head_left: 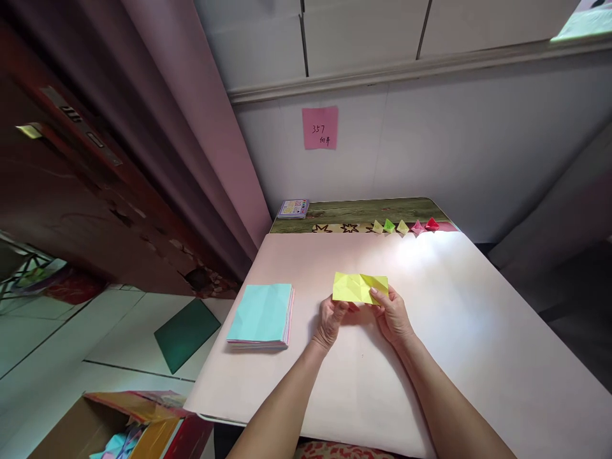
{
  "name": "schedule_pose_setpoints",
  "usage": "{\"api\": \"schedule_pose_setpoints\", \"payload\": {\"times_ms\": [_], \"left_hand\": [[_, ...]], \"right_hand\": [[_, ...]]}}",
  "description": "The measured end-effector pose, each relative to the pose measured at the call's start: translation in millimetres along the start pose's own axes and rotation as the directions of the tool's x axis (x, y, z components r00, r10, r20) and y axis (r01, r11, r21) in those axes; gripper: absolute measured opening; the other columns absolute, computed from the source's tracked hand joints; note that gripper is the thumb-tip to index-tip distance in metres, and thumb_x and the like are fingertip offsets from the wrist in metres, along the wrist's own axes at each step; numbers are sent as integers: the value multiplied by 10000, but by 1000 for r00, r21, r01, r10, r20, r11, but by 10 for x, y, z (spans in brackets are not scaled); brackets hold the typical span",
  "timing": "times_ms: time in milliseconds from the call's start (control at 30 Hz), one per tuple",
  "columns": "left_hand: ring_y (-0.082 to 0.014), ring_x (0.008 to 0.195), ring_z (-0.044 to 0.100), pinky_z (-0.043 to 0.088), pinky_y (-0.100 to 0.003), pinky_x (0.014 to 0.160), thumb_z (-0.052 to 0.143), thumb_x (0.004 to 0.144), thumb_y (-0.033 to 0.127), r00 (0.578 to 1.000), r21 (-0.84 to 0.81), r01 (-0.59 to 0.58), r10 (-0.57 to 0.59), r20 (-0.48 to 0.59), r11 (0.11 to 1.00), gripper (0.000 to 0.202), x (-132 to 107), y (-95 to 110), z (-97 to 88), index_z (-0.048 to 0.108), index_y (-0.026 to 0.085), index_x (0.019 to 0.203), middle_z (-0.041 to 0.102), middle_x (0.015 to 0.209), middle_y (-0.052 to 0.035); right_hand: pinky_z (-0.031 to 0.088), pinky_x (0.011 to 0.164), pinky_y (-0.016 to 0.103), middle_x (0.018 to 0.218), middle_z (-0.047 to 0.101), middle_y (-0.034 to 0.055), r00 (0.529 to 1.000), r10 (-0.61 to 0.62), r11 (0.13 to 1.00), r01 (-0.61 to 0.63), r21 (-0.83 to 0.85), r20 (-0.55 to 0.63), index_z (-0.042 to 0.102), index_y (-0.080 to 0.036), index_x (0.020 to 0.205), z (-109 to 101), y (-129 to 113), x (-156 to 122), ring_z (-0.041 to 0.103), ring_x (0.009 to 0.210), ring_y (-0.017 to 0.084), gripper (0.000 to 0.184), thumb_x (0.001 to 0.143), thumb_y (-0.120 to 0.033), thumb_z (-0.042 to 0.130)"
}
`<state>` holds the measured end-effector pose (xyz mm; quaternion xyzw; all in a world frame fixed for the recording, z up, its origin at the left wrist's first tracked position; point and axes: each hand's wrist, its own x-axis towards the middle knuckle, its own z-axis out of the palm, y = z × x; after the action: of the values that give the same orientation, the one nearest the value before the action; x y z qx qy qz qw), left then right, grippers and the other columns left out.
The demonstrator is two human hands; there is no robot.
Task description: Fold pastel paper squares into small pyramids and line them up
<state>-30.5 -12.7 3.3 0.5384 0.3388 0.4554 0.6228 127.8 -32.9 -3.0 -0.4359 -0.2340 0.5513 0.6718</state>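
A creased sheet of yellow origami paper (352, 288), folded into a wide rectangle, is held a little above the pale pink tabletop. My right hand (393, 317) pinches its right end, with the thumb on the front face and the fingers behind. At the lower left corner, my left hand (331, 320) closes on the paper, its fingers partly hidden behind the sheet. To the left of my hands lies a thick stack of square coloured paper (262, 313) with a light turquoise sheet on top.
Several small folded paper shapes (403, 227) stand in a row at the table's far edge. A small pile of printed cards (293, 208) sits at the back left corner. An open cardboard box (157, 433) with paper scraps stands on the floor, near a green mat (187, 335).
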Motion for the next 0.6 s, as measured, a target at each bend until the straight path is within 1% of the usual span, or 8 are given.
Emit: {"api": "schedule_pose_setpoints", "payload": {"times_ms": [67, 167, 200, 267, 333, 400, 500, 600], "left_hand": [[-267, 865, 673, 495, -375, 846, 685, 745, 572, 1000, 27, 16, -16, -4, 1000, 457, -14, 12, 46, 714, 149, 917, 733, 880, -118], [-262, 972, 661, 472, -391, 944, 714, 761, 458, 992, 64, -6, 14, -125, 998, 360, -10, -33, 78, 703, 196, 1007, 725, 1019, -97], [-260, 994, 655, 466, -394, 962, 713, 766, 437, 986, 81, -19, 32, -165, 997, 338, -3, -59, 74, 701, 202, 1008, 719, 1044, -94], [-257, 1006, 651, 471, -397, 964, 700, 778, 417, 972, 89, -45, 64, -226, 995, 302, 13, -108, 53, 697, 198, 986, 713, 1060, -91], [-252, 977, 659, 490, -396, 937, 673, 800, 427, 961, 43, -53, 63, -269, 998, 293, 25, -141, 28, 686, 188, 968, 717, 1025, -90], [-247, 910, 676, 520, -394, 879, 652, 810, 451, 958, -29, -41, 31, -286, 999, 307, 30, -153, 12, 675, 182, 955, 724, 954, -85], [-240, 797, 688, 550, -392, 789, 666, 793, 465, 965, -93, -18, -7, -262, 996, 312, 24, -147, 11, 666, 182, 925, 723, 863, -73], [-236, 735, 685, 555, -388, 743, 696, 768, 455, 969, -116, -7, -22, -245, 993, 310, 16, -140, 15, 668, 179, 907, 716, 807, -66]], "right_hand": [[583, 640, 338, 998, 728, 69, 998, 1, 999, 1, -37, 65, 662, -214, 1043, 86, 37, -66, 694, 833, 248, 438, 687, -434, 791], [576, 739, 362, 1025, 720, 73, 993, -54, 991, 67, -120, 104, 638, -228, 1037, 156, 73, -140, 683, 898, 255, 422, 716, -470, 767], [571, 755, 360, 1011, 720, 67, 991, -78, 984, 94, -150, 106, 631, -234, 1021, 157, 78, -152, 682, 896, 250, 403, 727, -478, 759], [567, 737, 344, 927, 723, 47, 987, -113, 969, 135, -206, 119, 615, -246, 1000, 138, 81, -158, 684, 828, 230, 368, 750, -485, 742], [562, 701, 326, 858, 716, 32, 980, -151, 951, 179, -253, 128, 608, -253, 996, 106, 89, -145, 678, 764, 212, 356, 757, -480, 742], [559, 692, 321, 872, 713, 40, 972, -201, 931, 229, -284, 123, 616, -247, 980, 80, 111, -127, 675, 780, 213, 360, 740, -474, 759], [560, 689, 329, 895, 707, 54, 959, -268, 905, 284, -317, 93, 628, -232, 923, 63, 164, -115, 671, 792, 215, 348, 720, -473, 775], [565, 684, 334, 862, 703, 47, 936, -343, 855, 346, -386, 79, 631, -230, 925, 56, 201, -139, 668, 726, 197, 306, 746, -443, 760]]}}
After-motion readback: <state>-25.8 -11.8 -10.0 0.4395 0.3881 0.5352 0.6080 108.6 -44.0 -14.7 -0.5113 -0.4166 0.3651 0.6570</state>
